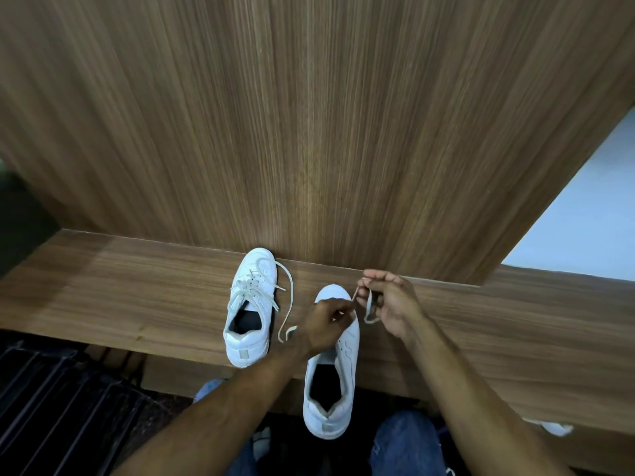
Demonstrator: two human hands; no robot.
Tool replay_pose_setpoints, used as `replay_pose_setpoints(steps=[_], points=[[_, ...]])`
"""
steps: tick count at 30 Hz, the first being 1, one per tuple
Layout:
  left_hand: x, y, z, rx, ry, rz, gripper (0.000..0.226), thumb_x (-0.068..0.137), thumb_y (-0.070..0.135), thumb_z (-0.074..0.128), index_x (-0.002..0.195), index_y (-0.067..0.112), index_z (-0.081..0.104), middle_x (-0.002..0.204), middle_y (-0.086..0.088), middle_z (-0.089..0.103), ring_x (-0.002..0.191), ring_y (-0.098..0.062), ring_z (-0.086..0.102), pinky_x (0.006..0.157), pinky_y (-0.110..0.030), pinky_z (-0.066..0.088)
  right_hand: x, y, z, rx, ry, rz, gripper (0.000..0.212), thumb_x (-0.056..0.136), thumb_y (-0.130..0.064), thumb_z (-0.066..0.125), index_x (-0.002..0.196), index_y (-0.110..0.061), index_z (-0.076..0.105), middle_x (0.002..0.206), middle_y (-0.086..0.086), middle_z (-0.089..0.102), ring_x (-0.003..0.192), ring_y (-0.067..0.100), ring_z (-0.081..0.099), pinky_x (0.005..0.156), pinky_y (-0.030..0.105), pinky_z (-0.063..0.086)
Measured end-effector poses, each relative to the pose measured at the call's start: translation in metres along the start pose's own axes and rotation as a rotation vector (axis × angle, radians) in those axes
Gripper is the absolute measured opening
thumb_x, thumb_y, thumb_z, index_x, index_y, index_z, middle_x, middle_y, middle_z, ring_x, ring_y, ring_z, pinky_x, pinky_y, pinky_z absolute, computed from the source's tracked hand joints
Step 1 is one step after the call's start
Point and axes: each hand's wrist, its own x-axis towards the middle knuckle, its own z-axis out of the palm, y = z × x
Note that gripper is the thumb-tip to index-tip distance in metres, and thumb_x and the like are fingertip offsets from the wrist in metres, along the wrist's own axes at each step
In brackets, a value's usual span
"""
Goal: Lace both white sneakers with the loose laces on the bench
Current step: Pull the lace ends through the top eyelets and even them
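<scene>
Two white sneakers rest on the wooden bench, toes toward the back panel. The left sneaker carries a lace through its eyelets, and that lace's loose end trails over the bench to its right. The right sneaker overhangs the bench's front edge with its heel. My left hand lies over this shoe's eyelet area, fingers pinched on a lace. My right hand hovers beside the toe, holding the same white lace, which loops down from its fingers.
A tall wood panel rises straight behind the bench. A pale wall shows at right. Below the bench are a dark slatted mat at left, my jeans-clad knees, and a white object at lower right.
</scene>
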Motion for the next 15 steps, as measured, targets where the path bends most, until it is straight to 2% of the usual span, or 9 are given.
replay_pose_setpoints(steps=[1,3,5,7,8,10,13,14,15], points=[[0.0,0.007,0.005,-0.163,0.0,-0.029,0.017,0.095,0.011,0.058,0.106,0.007,0.069,0.099,-0.004,0.067,0.08,0.0,0.058,0.075,-0.011,0.045,-0.002,-0.004,0.008,0.036,0.006,0.013,0.019,0.089,0.008,0.054,0.094,-0.007,0.064,0.079,0.008,0.069,0.067,0.016,0.065,0.073,0.033,0.056],[0.001,0.019,0.014,-0.428,-0.015,-0.15,0.015,0.098,0.016,0.054,0.107,0.01,0.065,0.094,-0.002,0.062,0.08,0.0,0.055,0.07,-0.013,0.044,-0.003,-0.009,0.021,0.087,0.001,0.007,0.018,0.09,0.01,0.052,0.094,-0.004,0.063,0.082,0.011,0.068,0.07,0.017,0.067,0.075,0.033,0.057],[0.002,0.018,0.015,-0.464,-0.028,-0.171,0.02,0.099,0.017,0.051,0.105,0.004,0.065,0.082,0.0,0.065,0.076,-0.001,0.058,0.069,-0.017,0.046,-0.003,-0.014,0.027,0.107,0.007,-0.007,0.017,0.09,0.011,0.051,0.093,-0.002,0.062,0.081,0.012,0.066,0.072,0.019,0.066,0.073,0.033,0.058],[0.001,0.008,0.006,-0.369,-0.013,-0.092,0.022,0.099,0.014,0.051,0.095,-0.002,0.066,0.064,0.003,0.062,0.058,0.002,0.057,0.065,-0.017,0.045,0.002,-0.017,0.02,0.078,0.058,-0.012,0.019,0.089,0.013,0.05,0.091,-0.002,0.062,0.078,0.011,0.064,0.071,0.019,0.064,0.072,0.033,0.058],[0.001,0.001,-0.003,-0.304,-0.006,-0.076,0.021,0.098,0.015,0.052,0.092,0.002,0.067,0.062,0.004,0.06,0.053,0.003,0.055,0.064,-0.018,0.045,0.006,-0.017,0.012,0.042,0.105,-0.021,0.02,0.089,0.012,0.05,0.089,-0.004,0.062,0.077,0.01,0.063,0.07,0.018,0.063,0.073,0.034,0.057],[0.002,-0.015,-0.027,-0.162,0.015,-0.059,0.016,0.097,0.017,0.055,0.088,0.014,0.068,0.065,0.009,0.06,0.053,0.006,0.053,0.064,-0.022,0.046,0.011,-0.013,-0.009,-0.027,0.227,-0.029,0.023,0.09,0.011,0.049,0.083,-0.008,0.061,0.076,0.009,0.061,0.066,0.016,0.06,0.072,0.034,0.056],[0.002,-0.037,-0.064,0.097,0.027,-0.053,0.021,0.095,0.023,0.058,0.077,0.028,0.066,0.062,0.018,0.058,0.059,0.004,0.052,0.065,-0.025,0.044,0.015,0.004,-0.037,-0.121,0.385,-0.069,0.03,0.091,0.009,0.045,0.073,-0.013,0.056,0.073,0.008,0.058,0.062,0.018,0.055,0.057,0.028,0.052],[0.002,-0.042,-0.071,0.174,0.012,-0.063,0.02,0.095,0.025,0.058,0.077,0.029,0.067,0.063,0.017,0.059,0.063,0.002,0.053,0.066,-0.026,0.045,0.016,0.01,-0.043,-0.208,0.434,-0.121,0.034,0.09,0.009,0.046,0.068,-0.015,0.054,0.072,0.006,0.059,0.063,0.021,0.055,0.056,0.029,0.051],[0.0,-0.042,-0.077,0.231,-0.006,-0.074,0.017,0.094,0.027,0.059,0.079,0.027,0.069,0.065,0.016,0.06,0.066,0.0,0.056,0.068,-0.026,0.047,0.017,0.017,-0.048,-0.352,0.464,-0.194,0.036,0.087,0.01,0.049,0.064,-0.017,0.055,0.071,0.005,0.061,0.066,0.023,0.057,0.061,0.032,0.052]])
